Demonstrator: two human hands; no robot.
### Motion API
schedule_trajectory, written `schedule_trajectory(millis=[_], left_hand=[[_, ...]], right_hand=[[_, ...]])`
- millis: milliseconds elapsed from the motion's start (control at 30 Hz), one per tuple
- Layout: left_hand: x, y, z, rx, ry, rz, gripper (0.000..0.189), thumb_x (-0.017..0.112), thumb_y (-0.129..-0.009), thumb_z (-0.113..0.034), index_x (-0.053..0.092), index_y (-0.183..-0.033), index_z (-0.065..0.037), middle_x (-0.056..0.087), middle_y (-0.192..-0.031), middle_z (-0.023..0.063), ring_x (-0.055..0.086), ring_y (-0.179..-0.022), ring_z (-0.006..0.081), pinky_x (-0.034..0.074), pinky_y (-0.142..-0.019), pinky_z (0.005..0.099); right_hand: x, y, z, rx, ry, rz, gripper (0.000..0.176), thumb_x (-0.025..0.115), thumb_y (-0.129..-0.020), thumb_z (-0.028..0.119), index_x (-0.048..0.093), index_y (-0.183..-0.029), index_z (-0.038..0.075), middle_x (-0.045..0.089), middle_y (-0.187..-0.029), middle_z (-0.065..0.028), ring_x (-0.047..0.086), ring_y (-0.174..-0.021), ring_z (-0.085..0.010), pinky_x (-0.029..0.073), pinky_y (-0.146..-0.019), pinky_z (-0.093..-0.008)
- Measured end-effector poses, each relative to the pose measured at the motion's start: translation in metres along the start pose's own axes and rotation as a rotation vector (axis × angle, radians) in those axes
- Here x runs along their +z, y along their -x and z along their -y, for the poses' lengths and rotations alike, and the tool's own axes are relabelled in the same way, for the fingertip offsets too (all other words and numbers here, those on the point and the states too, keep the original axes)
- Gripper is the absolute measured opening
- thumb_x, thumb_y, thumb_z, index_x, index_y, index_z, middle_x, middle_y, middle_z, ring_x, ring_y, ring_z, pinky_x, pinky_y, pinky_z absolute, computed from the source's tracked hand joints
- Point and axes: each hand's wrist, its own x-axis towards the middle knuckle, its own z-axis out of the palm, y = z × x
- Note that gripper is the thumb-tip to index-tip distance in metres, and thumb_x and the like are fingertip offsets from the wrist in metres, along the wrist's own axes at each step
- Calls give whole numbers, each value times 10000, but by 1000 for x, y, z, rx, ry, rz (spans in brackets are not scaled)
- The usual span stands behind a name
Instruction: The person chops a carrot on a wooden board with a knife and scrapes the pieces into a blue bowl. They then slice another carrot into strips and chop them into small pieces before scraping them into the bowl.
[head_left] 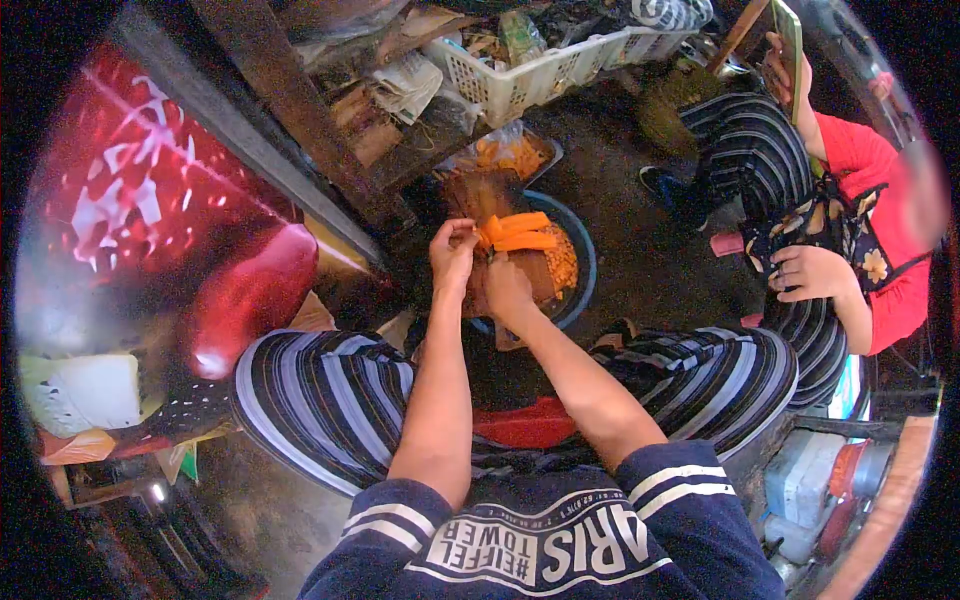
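Long orange carrot strips (522, 234) lie across a brown wooden board (535, 283) that rests over a blue basin (588, 240). Small diced orange pieces (563, 262) fill the basin's right side. My left hand (453, 250) is closed, its fingertips pinching at the left end of the strips. Just below them, my right hand (508, 284) makes a fist around what looks like a knife (490, 257); only a small dark part shows and the handle is hidden in the fingers.
Behind the basin, a bag of orange pieces (512, 155) sits in a tray. A white plastic crate (510, 88) of clutter stands at the back. At right, a seated person in a red top (850, 150) holds a phone (788, 55). A red shiny sheet (150, 200) covers the left.
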Motion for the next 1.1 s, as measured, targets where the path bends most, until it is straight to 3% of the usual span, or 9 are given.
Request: schedule_trajectory(millis=[100, 200, 533, 667, 767, 867, 900, 1000, 1100], left_hand=[[-2, -6, -1, 204, -332, 38, 296, 643, -732, -46, 617, -1027, -56, 556, -861, 64, 547, -792, 169, 445, -722, 273], [5, -5, -3, 347, -514, 105, 414, 693, -673, -73, 604, -1077, -55, 532, -879, 88, 538, -818, 214, 439, -745, 294], [19, -15, 15, 654, -592, -32, 427, 754, -598, -88, 599, -990, -22, 567, -957, 151, 549, -847, 304, 450, -750, 351], [14, -9, 13, 580, -541, 87, 462, 746, -602, -43, 579, -1032, -27, 609, -912, 137, 580, -822, 301, 464, -768, 343], [11, -14, 11, 450, -448, 38, 423, 745, -640, -55, 579, -1029, -37, 607, -805, 124, 591, -658, 238, 468, -589, 304], [9, -31, 25, 514, -369, -18, 413, 748, -660, -78, 575, -1033, -34, 603, -752, 110, 575, -629, 198, 466, -601, 295], [10, -33, 27, 425, -286, 16, 392, 742, -691, -120, 570, -1028, -19, 616, -757, 116, 582, -650, 171, 463, -607, 300], [6, -34, 15, 363, -519, 102, 373, 729, -716, -156, 565, -1009, 8, 628, -786, 126, 582, -677, 145, 460, -609, 317], [2, -49, 31, 337, -398, 82, 312, 707, -737, -172, 567, -942, 17, 630, -788, 145, 617, -717, 230, 460, -616, 336]], right_hand=[[8, -7, 1, -15, 34, -18, 233, 457, -811, 61, 437, -1008, -63, 613, -841, -264, 620, -781, -399, 513, -690, -441], [1, -5, 3, 106, -32, 65, 217, 405, -841, 52, 443, -1032, -44, 608, -920, -254, 597, -880, -399, 473, -784, -470], [46, -23, -22, 26, -68, 29, 222, 408, -840, 52, 423, -1043, -35, 605, -893, -262, 612, -815, -390, 489, -716, -477], [57, -20, -36, -28, 26, 46, 271, 437, -831, 80, 402, -1072, -40, 600, -908, -263, 614, -819, -382, 500, -697, -462], [61, -11, -46, -99, 56, 27, 284, 468, -840, 155, 432, -1023, -59, 608, -803, -262, 621, -778, -374, 511, -654, -437], [60, 18, -55, 50, -2, 41, 305, 481, -840, 193, 441, -1004, -61, 608, -752, -260, 622, -754, -381, 511, -653, -441], [56, 25, -57, 57, -3, 38, 305, 481, -840, 193, 441, -1004, -61, 608, -752, -260, 622, -754, -381, 511, -653, -441], [32, 28, -62, -50, 17, 48, 329, 482, -845, 219, 483, -978, -81, 613, -745, -248, 627, -736, -368, 506, -631, -450], [-26, 20, -61, -65, -83, 394, 404, 529, -824, 300, 538, -952, -83, 611, -731, -226, 632, -659, -312, 499, -574, -426]])
